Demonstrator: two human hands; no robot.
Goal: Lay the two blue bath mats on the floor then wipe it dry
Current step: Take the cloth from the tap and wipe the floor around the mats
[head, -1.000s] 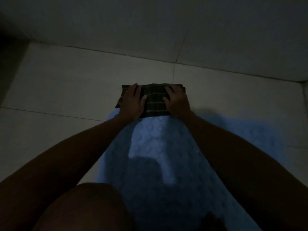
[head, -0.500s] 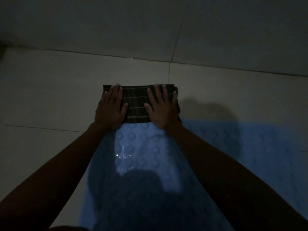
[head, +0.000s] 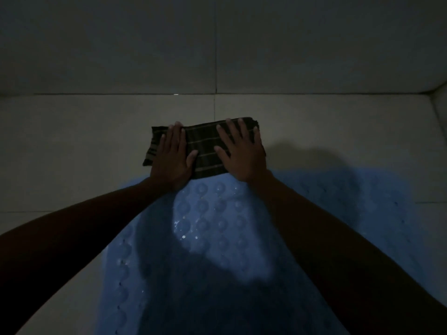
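Note:
A dark folded cloth [head: 205,146] with pale stripes lies on the tiled floor at the far edge of a blue bath mat [head: 208,228]. My left hand [head: 173,157] presses flat on the cloth's left part, fingers straight. My right hand [head: 239,151] presses flat on its right part, fingers spread. The mat has round bumps and glinting water drops between my forearms. More blue mat [head: 377,206] extends to the right in shadow; I cannot tell where one mat ends and the other begins.
Pale floor tiles [head: 79,146] stretch left and beyond the cloth. A tiled wall [head: 217,44] rises just behind it, and a second wall edge [head: 441,102] closes the right corner. The light is dim.
Both hands have kept pressing the cloth flat. The cloth now sits slightly tilted and nearer the wall, with my fingers more spread than a second ago.

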